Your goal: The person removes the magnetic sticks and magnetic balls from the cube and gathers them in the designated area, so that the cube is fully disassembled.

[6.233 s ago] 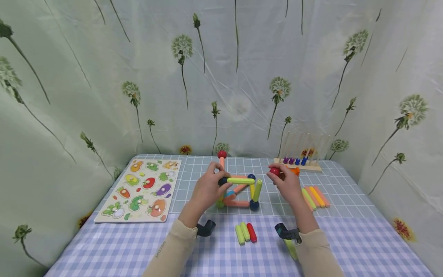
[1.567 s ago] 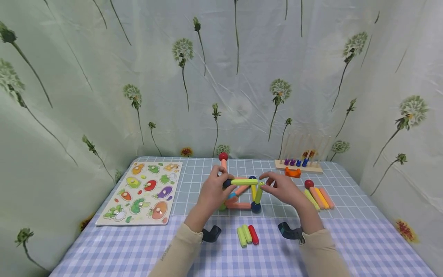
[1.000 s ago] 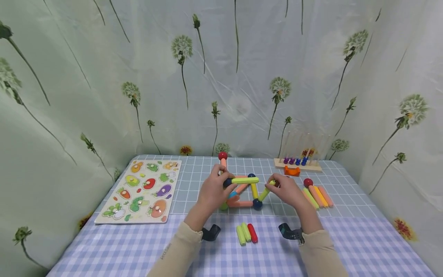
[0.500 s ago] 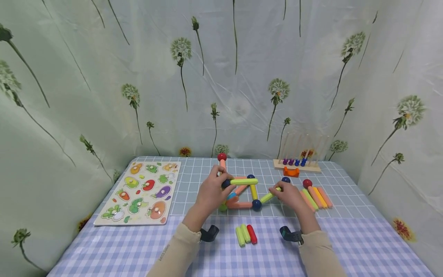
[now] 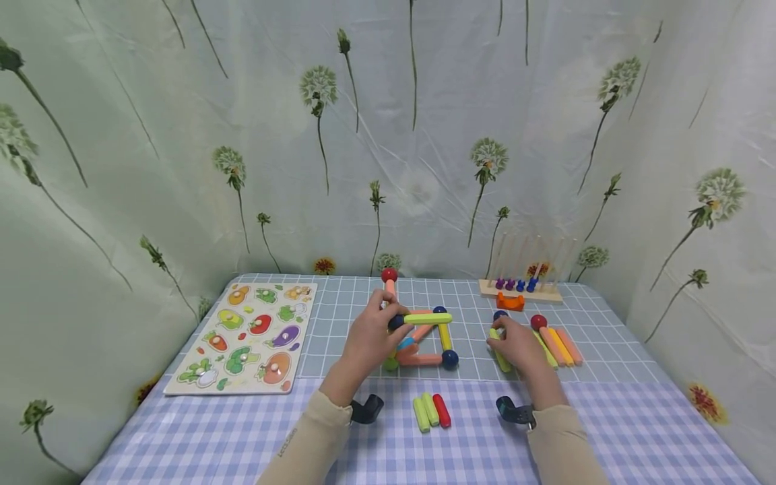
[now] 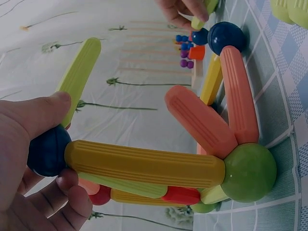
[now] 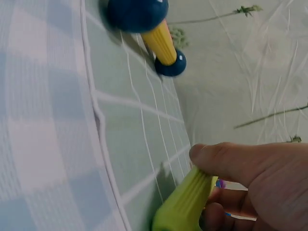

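In the head view my left hand point(image 5: 366, 330) holds a dark blue ball point(image 5: 396, 322) at a raised corner of a frame of coloured rods and balls. From that ball a lime green rod point(image 5: 428, 318) sticks out to the right; in the left wrist view, a yellow rod point(image 6: 144, 163) links it to a green ball point(image 6: 250, 172). My right hand point(image 5: 523, 347) pinches another lime green rod point(image 5: 500, 358), thumb on top in the right wrist view, right of the frame. A gap separates this rod from the frame's front right blue ball point(image 5: 450, 360).
Behind the right hand sits a loose blue ball point(image 5: 500, 315). A red ball point(image 5: 538, 322) and several rods point(image 5: 560, 347) lie to its right. Farther back are an orange arched piece point(image 5: 510, 302) and a bead rack point(image 5: 548, 295). A vegetable puzzle board point(image 5: 176, 387) lies left; short rods point(image 5: 440, 411) lie in front.
The right hand has put down a red ball beside the rods, then pulled the upright lime green rod off the front right blue ball and carried it right. The left hand keeps its hold.
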### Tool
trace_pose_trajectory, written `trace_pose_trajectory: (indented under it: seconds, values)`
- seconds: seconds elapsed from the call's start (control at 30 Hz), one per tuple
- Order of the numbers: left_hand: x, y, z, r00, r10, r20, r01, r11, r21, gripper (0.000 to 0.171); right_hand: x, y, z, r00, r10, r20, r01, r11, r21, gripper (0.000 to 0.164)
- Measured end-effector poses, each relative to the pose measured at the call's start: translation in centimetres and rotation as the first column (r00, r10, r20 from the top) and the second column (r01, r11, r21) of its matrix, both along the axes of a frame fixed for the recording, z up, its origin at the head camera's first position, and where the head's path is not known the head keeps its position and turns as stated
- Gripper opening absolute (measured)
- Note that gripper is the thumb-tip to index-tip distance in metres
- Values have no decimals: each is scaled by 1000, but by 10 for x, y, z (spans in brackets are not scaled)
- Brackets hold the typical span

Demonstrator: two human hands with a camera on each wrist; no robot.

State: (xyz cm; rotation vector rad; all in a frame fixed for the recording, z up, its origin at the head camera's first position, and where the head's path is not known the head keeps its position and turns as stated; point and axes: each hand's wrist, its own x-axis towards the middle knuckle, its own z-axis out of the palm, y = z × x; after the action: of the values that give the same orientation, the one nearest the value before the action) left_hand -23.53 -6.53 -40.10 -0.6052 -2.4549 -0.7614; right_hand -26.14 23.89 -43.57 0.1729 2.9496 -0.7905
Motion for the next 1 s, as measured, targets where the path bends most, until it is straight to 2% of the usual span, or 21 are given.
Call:
trace_pose_trajectory:
  seconds: [0.3,0.57,0.7,0.87,1.0]
  values:
    - [-2,0,1,1000,-11,-10,11,1000,7,22,-3,16,-5,1000,-11,-14,12,996,88,38]
    - [-1,0,0,1000,0,0,0,1000,-4,23,-3,18,-6,1000,-1,-23,3,993,117,29]
    - [-1,0,-1,1000,0,3,0,1000,0,23,-1,15,-3,998,10,-63,-2,992,124,29]
    - [-1,-1,-1,1000,-10,5,10,1000,5,22,1,4,3,982,44,-185,-42,999,15,26]
    - [0,-2,0,1000,-26,13,26,1000,11,21,2,-11,13,966,71,-249,-103,988,-118,26]
